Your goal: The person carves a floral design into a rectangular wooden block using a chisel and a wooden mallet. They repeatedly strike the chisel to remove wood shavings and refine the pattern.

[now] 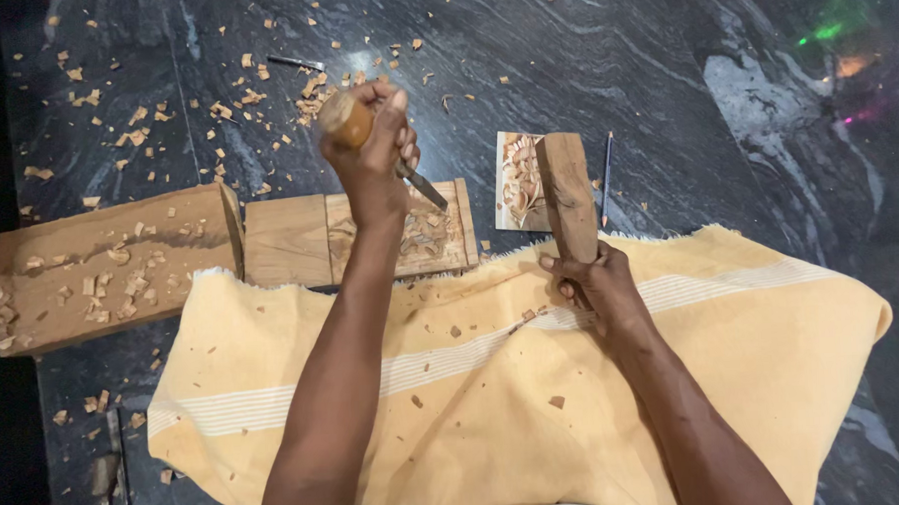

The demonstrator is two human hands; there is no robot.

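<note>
I see the left hand (371, 151) clenched on a chisel (407, 174): rounded wood handle, steel blade angled onto the carved panel (424, 233). Right hand (595, 282) grips a squared wooden mallet (567, 194), upright, right of the panel. Rough block (101, 265) far left, chips on dark polished stone floor (663, 76), yellow cloth (495, 400) near.

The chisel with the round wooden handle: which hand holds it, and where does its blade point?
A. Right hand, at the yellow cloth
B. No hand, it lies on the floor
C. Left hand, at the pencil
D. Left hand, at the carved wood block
D: the left hand grips the chisel, and its blade slants down onto the carved wood block, while the right hand holds a wooden mallet.
</note>
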